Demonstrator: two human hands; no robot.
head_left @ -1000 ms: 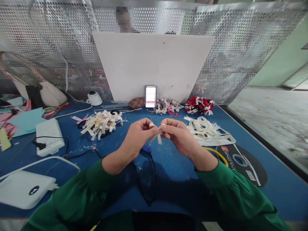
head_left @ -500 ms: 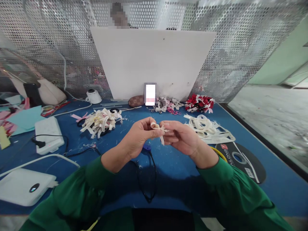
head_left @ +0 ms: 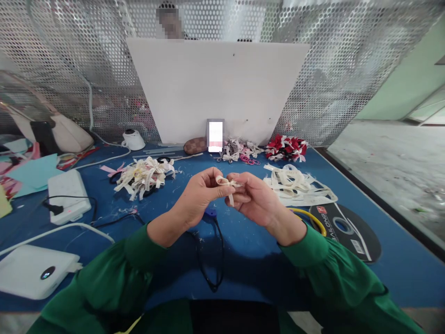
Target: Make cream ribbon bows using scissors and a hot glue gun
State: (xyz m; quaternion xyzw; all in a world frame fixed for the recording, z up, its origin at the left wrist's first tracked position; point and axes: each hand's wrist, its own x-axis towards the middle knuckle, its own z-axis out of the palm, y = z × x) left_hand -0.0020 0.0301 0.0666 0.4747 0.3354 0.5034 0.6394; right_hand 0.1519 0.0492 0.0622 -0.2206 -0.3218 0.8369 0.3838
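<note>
Between my two hands, above the middle of the blue table, is a cream ribbon bow point(head_left: 225, 181) with a loop toward the left and a tail hanging down. My left hand point(head_left: 200, 192) pinches its left side between thumb and fingers. From the other side, my right hand point(head_left: 255, 199) is closed on the bow's right part, fingers curled; its far end is hidden there. A heap of cream ribbon bows point(head_left: 146, 176) lies beyond my left hand. Loose cream ribbon point(head_left: 292, 181) lies in coils beyond my right hand.
A black reel disc point(head_left: 351, 232) and a yellow ring point(head_left: 316, 218) lie at right. Red bows point(head_left: 287, 148) and a lit phone point(head_left: 215, 134) stand along the white board point(head_left: 219, 88). White power banks point(head_left: 38, 271) and cables lie left. A person is behind the mesh.
My right hand has shifted slightly left and turned, its fingers curling closer under the bow. My left hand keeps its pinch. The whole view has shifted a little.
</note>
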